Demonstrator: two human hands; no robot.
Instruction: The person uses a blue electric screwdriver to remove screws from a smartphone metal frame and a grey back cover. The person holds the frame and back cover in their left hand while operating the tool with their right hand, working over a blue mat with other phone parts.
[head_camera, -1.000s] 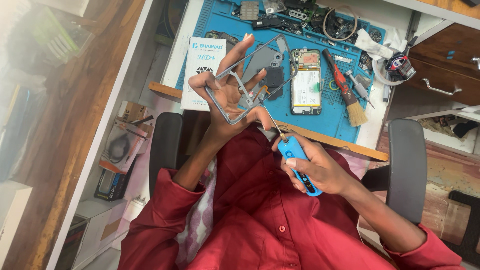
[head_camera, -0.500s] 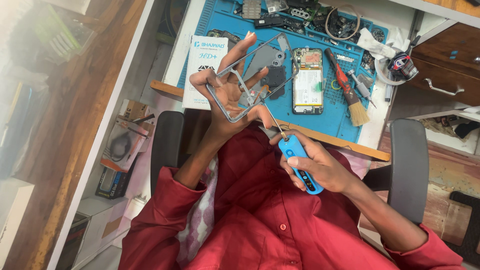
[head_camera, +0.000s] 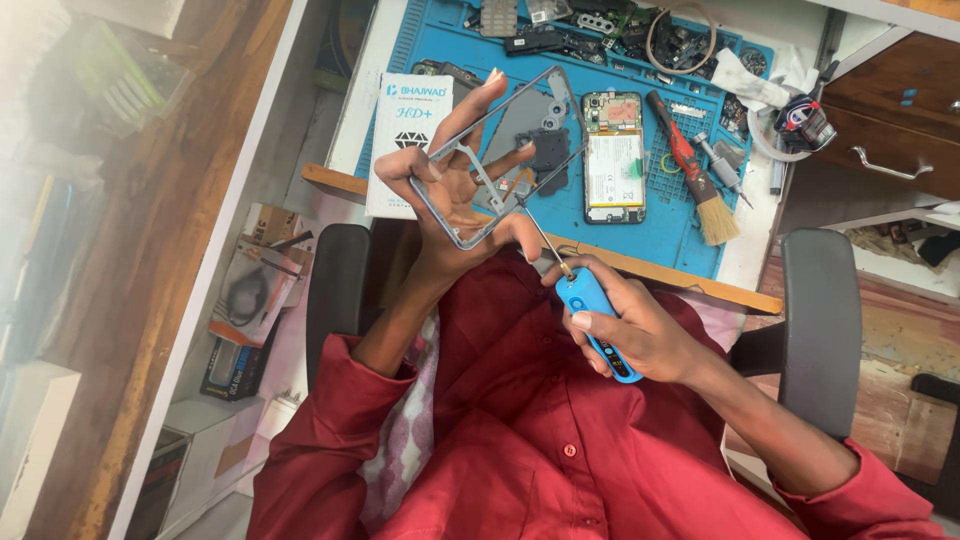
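My left hand (head_camera: 455, 190) holds a grey metal phone frame (head_camera: 497, 160) up above the desk edge, fingers spread behind it. My right hand (head_camera: 625, 330) grips a blue-handled screwdriver (head_camera: 590, 310) close to my chest. Its thin shaft points up-left and the tip touches the frame's lower right part. Beyond the frame, an opened phone (head_camera: 614, 157) with its battery showing lies on a blue work mat (head_camera: 680, 225).
A white box (head_camera: 408, 130) lies at the mat's left edge. A red-handled brush (head_camera: 695, 180) and small tools lie right of the phone. Loose parts and cables (head_camera: 680, 35) crowd the mat's far side. Chair armrests (head_camera: 820, 330) flank me; a drawer (head_camera: 885, 150) is at right.
The frame and left hand have shifted slightly; the screwdriver stays against the frame. Otherwise little has changed.
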